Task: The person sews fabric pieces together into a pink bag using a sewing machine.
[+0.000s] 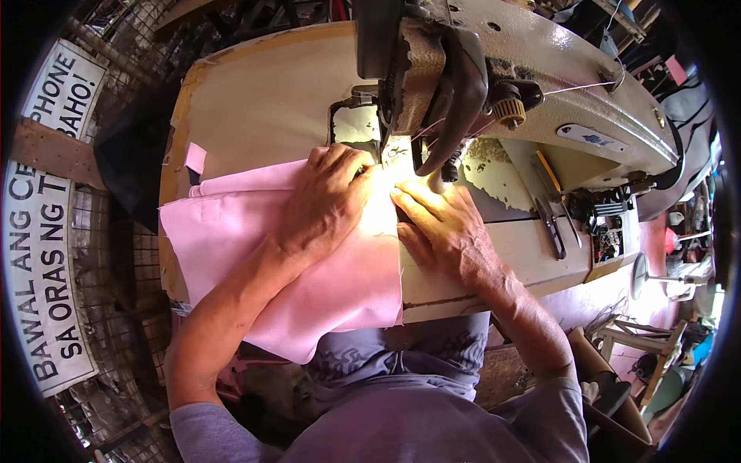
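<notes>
A large piece of pink fabric (pixel 231 255) lies across the sewing machine's bed and hangs over the front table edge. My left hand (pixel 328 201) rests on it with curled fingers closed on the cloth, just left of the needle area. My right hand (pixel 448 228) lies flat on the right, fingers stretched toward the lit spot under the sewing machine (pixel 532 54). Glare whitens the cloth between my hands, so the needle tip and stitching cannot be made out. A folded strip of the fabric runs along its far edge.
To the right on the table (pixel 509 251) lie scissors (pixel 550 228) and a yellow-handled tool (pixel 549 171). A small pink scrap (pixel 195 158) sits at the left. A lettered sign (pixel 50 224) hangs on wire mesh. A fan (pixel 641 276) stands far right.
</notes>
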A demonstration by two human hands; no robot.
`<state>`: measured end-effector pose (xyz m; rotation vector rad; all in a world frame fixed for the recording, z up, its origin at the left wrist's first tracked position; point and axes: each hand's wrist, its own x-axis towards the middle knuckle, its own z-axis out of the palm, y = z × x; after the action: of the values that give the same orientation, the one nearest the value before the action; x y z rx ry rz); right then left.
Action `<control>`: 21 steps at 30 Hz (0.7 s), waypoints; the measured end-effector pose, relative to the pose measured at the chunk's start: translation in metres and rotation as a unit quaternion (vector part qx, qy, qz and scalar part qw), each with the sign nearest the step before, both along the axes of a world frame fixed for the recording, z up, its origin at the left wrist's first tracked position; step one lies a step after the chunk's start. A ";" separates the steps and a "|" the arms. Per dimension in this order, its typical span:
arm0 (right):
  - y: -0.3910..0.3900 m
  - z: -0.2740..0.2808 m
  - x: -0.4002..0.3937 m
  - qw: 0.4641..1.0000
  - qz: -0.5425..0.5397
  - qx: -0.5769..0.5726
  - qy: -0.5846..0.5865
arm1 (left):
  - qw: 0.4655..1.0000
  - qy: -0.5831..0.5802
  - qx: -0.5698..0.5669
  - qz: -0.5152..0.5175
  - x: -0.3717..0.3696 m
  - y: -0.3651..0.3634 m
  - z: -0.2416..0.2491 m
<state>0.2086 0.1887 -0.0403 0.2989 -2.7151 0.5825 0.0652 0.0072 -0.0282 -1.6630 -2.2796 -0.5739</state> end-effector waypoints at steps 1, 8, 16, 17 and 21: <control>0.001 0.000 0.000 1.000 0.000 0.000 0.001 | 1.000 0.005 0.005 0.001 0.001 0.001 0.000; 0.030 0.006 -0.021 0.998 -0.023 -0.003 -0.060 | 1.000 0.017 0.021 0.008 0.001 0.001 -0.004; 0.028 0.008 -0.044 0.999 0.025 -0.016 0.044 | 1.000 -0.011 0.011 -0.005 -0.001 0.000 -0.001; 0.026 0.007 -0.042 0.998 0.019 -0.030 0.047 | 1.000 -0.010 0.008 -0.008 -0.002 0.000 0.000; 0.026 0.009 -0.039 0.998 0.015 -0.036 0.053 | 0.998 -0.039 -0.043 0.004 -0.004 0.001 0.001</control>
<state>0.1692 0.2146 -0.0309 0.3440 -2.5853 0.6514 0.0612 0.0084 -0.0267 -1.6981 -2.3969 -0.5546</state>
